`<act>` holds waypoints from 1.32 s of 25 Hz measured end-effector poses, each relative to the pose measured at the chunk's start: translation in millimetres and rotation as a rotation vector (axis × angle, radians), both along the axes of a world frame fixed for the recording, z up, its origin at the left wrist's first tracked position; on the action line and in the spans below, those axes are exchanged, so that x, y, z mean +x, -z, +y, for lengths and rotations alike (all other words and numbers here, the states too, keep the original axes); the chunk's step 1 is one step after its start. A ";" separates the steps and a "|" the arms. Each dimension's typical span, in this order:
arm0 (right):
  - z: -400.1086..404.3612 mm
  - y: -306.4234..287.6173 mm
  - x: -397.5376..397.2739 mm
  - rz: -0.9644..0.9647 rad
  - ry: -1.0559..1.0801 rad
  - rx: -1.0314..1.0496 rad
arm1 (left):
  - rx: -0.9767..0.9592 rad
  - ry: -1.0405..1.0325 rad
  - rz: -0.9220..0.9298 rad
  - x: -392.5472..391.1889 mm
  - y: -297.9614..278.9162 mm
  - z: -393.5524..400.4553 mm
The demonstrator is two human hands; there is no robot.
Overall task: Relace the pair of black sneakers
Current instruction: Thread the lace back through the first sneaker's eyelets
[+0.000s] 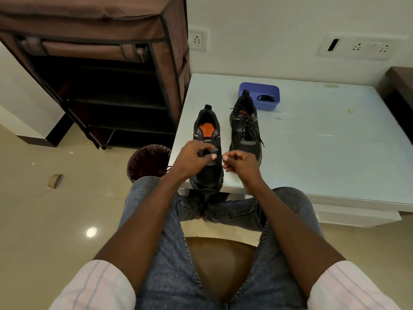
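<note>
Two black sneakers with orange insoles stand on the white table (312,153), toes toward me. The left sneaker (207,130) sits at the table's near edge, its tongue area open and unlaced at the top. My left hand (192,157) rests over its front eyelets, fingers curled around a black lace there. My right hand (241,163) is curled just right of that shoe, apparently pinching a lace end, though the lace itself is barely visible. The right sneaker (245,128) stands laced, its lace ends hanging loose to the right.
A blue plastic tub (260,88) behind the right sneaker holds a coiled black lace (266,98). A brown fabric shoe rack (107,70) stands left of the table, with a lined waste bin (147,159) beside the table corner. A roll of tape (54,181) lies on the floor.
</note>
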State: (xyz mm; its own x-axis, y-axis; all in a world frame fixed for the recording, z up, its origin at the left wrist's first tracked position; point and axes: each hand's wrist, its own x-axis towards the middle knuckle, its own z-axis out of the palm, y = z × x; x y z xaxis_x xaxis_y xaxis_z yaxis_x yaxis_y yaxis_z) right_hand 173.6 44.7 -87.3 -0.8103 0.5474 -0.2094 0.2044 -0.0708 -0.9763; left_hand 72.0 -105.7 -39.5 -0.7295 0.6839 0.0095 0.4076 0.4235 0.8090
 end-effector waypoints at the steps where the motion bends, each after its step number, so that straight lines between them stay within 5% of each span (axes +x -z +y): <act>1: -1.5 -1.0 -0.8 0.024 0.002 -0.040 | -0.027 0.054 -0.060 1.0 3.0 2.3; 12: -8.2 -0.7 -8.0 0.051 0.093 -0.094 | -0.011 -0.044 -0.088 -6.0 22.5 13.3; 17: -16.0 10.9 -12.3 -0.083 -0.036 0.426 | -0.188 -0.212 0.189 -18.7 34.2 17.7; 23: -14.4 17.6 -12.5 -0.155 -0.139 0.557 | -0.374 -0.180 0.370 -18.4 39.3 24.5; 33: -13.0 25.0 -15.0 -0.210 -0.081 0.452 | -0.253 -0.214 0.000 -21.2 45.1 36.0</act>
